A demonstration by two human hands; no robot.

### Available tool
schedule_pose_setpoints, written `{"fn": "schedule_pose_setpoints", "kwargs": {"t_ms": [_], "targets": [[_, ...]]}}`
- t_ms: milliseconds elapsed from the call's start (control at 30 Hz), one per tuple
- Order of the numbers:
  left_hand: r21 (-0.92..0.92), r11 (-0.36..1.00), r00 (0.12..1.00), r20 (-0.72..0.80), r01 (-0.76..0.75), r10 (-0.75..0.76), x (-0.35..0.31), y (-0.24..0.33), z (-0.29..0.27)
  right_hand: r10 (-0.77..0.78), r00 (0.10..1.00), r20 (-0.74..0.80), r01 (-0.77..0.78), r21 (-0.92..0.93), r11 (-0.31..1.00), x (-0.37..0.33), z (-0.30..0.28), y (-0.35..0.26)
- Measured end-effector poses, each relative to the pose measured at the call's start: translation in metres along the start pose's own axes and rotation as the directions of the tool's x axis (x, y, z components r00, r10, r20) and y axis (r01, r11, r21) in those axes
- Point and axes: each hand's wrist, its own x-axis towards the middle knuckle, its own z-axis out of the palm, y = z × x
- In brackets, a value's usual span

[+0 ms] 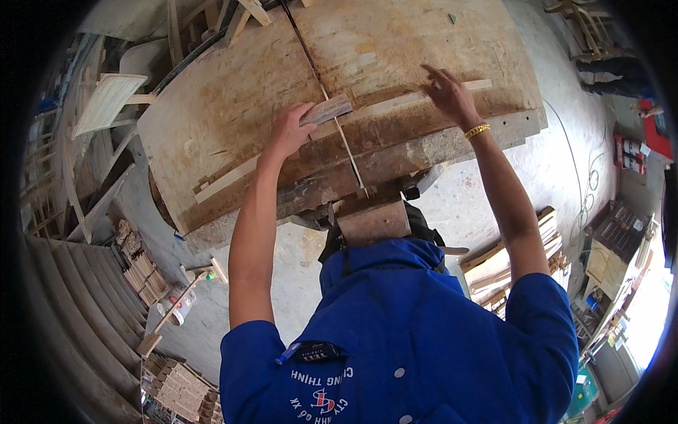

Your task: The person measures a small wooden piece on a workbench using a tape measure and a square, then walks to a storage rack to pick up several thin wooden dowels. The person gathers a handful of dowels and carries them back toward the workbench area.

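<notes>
My left hand [288, 131] grips one end of a short, brownish wooden block [328, 110], thumb on the near side and fingers on the far side. The block's other end reaches across a narrow slot [305, 49] that runs through the worn wooden worktable [233, 106]. To the right, my right hand [452, 100] is open, its fingers apart and nothing in them. It is over a long, pale wooden strip [395, 102] lying along the near part of the tabletop; whether it touches the strip I cannot tell.
A wooden piece [374, 220] juts from the table's near edge, close to my body. Wooden frames [106, 99] stand at the left. Stacked boards [487, 268] lie on the floor at right, and piled wood pieces [176, 389] at lower left. A person's legs [614, 76] show at far right.
</notes>
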Motion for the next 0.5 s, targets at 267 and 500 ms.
{"fn": "schedule_pose_setpoints", "kwargs": {"t_ms": [267, 500], "targets": [[0.059, 0.998, 1.000, 0.016, -0.005, 0.004, 0.001, 0.001, 0.001, 0.057, 0.995, -0.086, -0.078, -0.257, 0.963, 0.013, -0.020, 0.051], [0.053, 0.998, 0.997, 0.068, 0.022, -0.026, 0.004, 0.001, 0.001, 0.064, 0.994, -0.086, -0.087, -0.295, 0.951, 0.026, -0.022, 0.066]]}}
